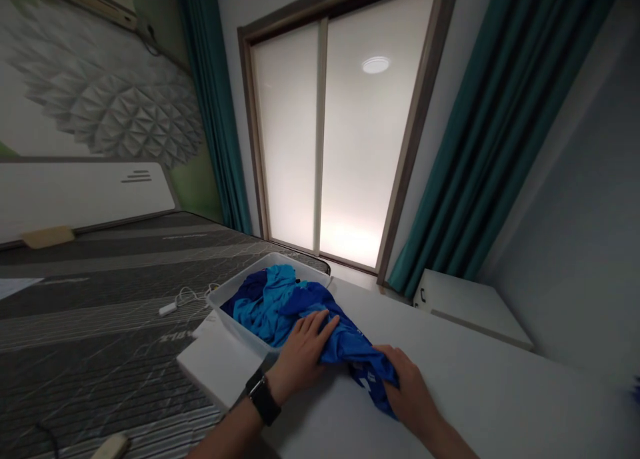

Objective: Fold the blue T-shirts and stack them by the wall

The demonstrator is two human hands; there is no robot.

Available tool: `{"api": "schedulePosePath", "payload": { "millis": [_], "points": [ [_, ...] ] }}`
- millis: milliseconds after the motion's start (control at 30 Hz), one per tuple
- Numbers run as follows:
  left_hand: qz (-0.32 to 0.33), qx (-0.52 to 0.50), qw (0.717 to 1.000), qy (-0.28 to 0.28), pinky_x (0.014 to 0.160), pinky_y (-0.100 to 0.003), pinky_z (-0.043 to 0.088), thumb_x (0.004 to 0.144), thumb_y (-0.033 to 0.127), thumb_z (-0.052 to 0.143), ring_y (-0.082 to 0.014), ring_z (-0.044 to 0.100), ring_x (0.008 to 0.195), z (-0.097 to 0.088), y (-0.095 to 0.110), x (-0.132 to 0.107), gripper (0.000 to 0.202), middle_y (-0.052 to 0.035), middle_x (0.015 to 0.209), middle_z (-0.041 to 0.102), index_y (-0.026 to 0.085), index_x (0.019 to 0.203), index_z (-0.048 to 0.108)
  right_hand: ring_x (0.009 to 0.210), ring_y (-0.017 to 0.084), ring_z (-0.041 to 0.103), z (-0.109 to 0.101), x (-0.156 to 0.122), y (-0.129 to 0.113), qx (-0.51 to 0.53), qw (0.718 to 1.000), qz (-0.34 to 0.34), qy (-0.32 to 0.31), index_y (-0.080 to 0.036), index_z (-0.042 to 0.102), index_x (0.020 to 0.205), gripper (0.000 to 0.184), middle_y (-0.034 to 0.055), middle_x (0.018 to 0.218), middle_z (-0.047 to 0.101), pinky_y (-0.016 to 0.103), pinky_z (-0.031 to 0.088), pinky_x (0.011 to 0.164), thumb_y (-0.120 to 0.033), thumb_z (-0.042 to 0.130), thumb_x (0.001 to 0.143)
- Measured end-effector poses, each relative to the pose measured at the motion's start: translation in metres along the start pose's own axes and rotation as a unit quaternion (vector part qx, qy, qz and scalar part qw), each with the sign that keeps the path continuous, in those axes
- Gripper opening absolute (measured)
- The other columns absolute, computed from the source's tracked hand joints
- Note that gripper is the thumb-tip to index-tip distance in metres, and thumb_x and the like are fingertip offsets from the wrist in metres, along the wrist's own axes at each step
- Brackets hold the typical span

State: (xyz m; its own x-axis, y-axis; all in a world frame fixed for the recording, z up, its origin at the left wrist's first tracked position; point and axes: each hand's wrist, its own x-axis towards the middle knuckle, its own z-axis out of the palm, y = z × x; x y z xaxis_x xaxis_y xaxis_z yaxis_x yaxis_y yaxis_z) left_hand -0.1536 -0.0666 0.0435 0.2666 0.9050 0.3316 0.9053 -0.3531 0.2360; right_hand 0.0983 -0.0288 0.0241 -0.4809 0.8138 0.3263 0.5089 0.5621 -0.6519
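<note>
A clear plastic bin (225, 292) stands on the white table (500, 399), filled with blue and teal clothes (270, 299). A dark blue garment (357, 356) trails out of the bin onto the tabletop. My left hand (303, 352), with a black watch on the wrist, lies on this garment at the bin's near edge with fingers stretched over the cloth. My right hand (410, 389) is closed on the garment's lower end, bunching the fabric on the table.
A bed with a grey patterned mattress (100, 312) lies left of the table, with a white charger and cable (180, 300) on it. A sliding glass door (340, 132) with teal curtains (500, 126) is ahead. A white cabinet (470, 306) stands at the right.
</note>
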Motion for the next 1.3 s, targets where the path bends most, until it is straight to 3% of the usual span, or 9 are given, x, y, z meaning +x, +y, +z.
{"api": "schedulePosePath", "payload": {
  "millis": [133, 300, 533, 667, 733, 800, 967, 1100, 1300],
  "points": [
    [-0.020, -0.118, 0.993, -0.020, 0.101, -0.045, 0.041, 0.076, 0.009, 0.054, -0.0293, 0.049, 0.120, 0.027, 0.024, 0.023, 0.050, -0.0116, 0.134, 0.051, 0.024, 0.123, 0.053, 0.100, 0.026, 0.064, -0.027, -0.025, 0.010, 0.046, 0.996, 0.045, 0.061, -0.027, 0.065, 0.106, 0.039, 0.0058, 0.102, 0.071, 0.038, 0.048, 0.091, -0.024, 0.047, 0.072],
    [-0.022, -0.355, 0.933, -0.050, 0.084, -0.032, 0.047, 0.084, 0.012, 0.044, -0.0197, 0.058, 0.091, 0.059, 0.070, 0.047, 0.015, -0.0051, 0.097, 0.062, 0.019, 0.090, 0.057, 0.092, 0.025, 0.067, -0.046, -0.039, 0.034, 0.068, 0.980, 0.131, 0.132, -0.025, 0.063, 0.096, 0.026, 0.0064, 0.098, 0.072, 0.034, 0.051, 0.083, -0.042, 0.046, 0.085],
    [-0.111, -0.506, 0.855, -0.030, 0.078, -0.030, 0.046, 0.084, 0.035, 0.057, -0.0189, 0.059, 0.083, 0.087, 0.100, 0.083, 0.017, -0.0002, 0.082, 0.064, 0.019, 0.081, 0.059, 0.093, 0.026, 0.067, -0.052, -0.053, 0.087, -0.052, 0.951, 0.230, 0.200, -0.021, 0.046, 0.132, 0.058, 0.0099, 0.110, 0.069, 0.038, 0.051, 0.082, -0.055, 0.044, 0.086],
    [-0.180, -0.692, 0.692, -0.098, 0.077, -0.033, 0.051, 0.084, 0.047, 0.054, -0.0207, 0.065, 0.087, 0.092, 0.082, 0.095, 0.038, -0.0034, 0.091, 0.067, 0.020, 0.111, 0.057, 0.095, 0.026, 0.067, -0.056, -0.058, 0.097, -0.151, 0.950, 0.226, 0.152, -0.023, 0.055, 0.122, 0.042, 0.0084, 0.115, 0.069, 0.040, 0.047, 0.089, -0.046, 0.034, 0.093],
    [-0.182, -0.737, 0.646, -0.081, 0.076, -0.036, 0.053, 0.086, 0.051, 0.050, -0.0220, 0.067, 0.088, 0.093, 0.071, 0.096, 0.053, -0.0066, 0.098, 0.068, 0.021, 0.128, 0.048, 0.094, 0.025, 0.067, -0.061, -0.059, 0.102, -0.172, 0.948, 0.233, 0.133, -0.023, 0.058, 0.115, 0.039, 0.0069, 0.110, 0.071, 0.038, 0.046, 0.088, -0.038, 0.027, 0.096],
    [-0.162, -0.714, 0.681, -0.005, 0.077, -0.038, 0.053, 0.087, 0.052, 0.049, -0.0231, 0.068, 0.090, 0.092, 0.065, 0.094, 0.056, -0.0095, 0.104, 0.068, 0.021, 0.133, 0.043, 0.092, 0.024, 0.069, -0.066, -0.061, 0.108, -0.194, 0.933, 0.266, 0.143, -0.023, 0.056, 0.118, 0.039, 0.0070, 0.109, 0.072, 0.036, 0.046, 0.084, -0.033, 0.026, 0.096],
    [-0.027, -0.429, 0.888, 0.164, 0.085, -0.037, 0.048, 0.091, 0.034, 0.049, -0.0225, 0.061, 0.097, 0.086, 0.075, 0.077, 0.025, -0.0100, 0.103, 0.065, 0.019, 0.108, 0.059, 0.092, 0.025, 0.070, -0.078, -0.067, 0.123, -0.258, 0.892, 0.339, 0.152, -0.017, 0.048, 0.132, 0.043, 0.0124, 0.111, 0.071, 0.037, 0.046, 0.082, -0.029, 0.032, 0.095],
    [0.123, -0.272, 0.954, 0.025, 0.068, -0.029, 0.044, 0.088, 0.021, 0.048, -0.0159, 0.055, 0.066, 0.085, 0.100, 0.064, 0.016, -0.0020, 0.067, 0.058, 0.020, 0.081, 0.063, 0.104, 0.024, 0.067, -0.078, -0.069, 0.123, -0.275, 0.895, 0.327, 0.127, -0.018, 0.050, 0.129, 0.040, 0.0106, 0.122, 0.067, 0.035, 0.044, 0.087, -0.029, 0.030, 0.096],
    [0.196, -0.171, 0.960, -0.100, 0.085, -0.036, 0.042, 0.076, 0.026, 0.068, -0.0225, 0.054, 0.096, 0.089, 0.117, 0.060, 0.019, -0.0036, 0.100, 0.060, 0.024, 0.094, 0.065, 0.104, 0.021, 0.067, -0.073, -0.064, 0.120, -0.277, 0.897, 0.321, 0.123, -0.020, 0.053, 0.125, 0.035, 0.0075, 0.120, 0.069, 0.031, 0.044, 0.087, -0.025, 0.034, 0.095]
  ]
}}
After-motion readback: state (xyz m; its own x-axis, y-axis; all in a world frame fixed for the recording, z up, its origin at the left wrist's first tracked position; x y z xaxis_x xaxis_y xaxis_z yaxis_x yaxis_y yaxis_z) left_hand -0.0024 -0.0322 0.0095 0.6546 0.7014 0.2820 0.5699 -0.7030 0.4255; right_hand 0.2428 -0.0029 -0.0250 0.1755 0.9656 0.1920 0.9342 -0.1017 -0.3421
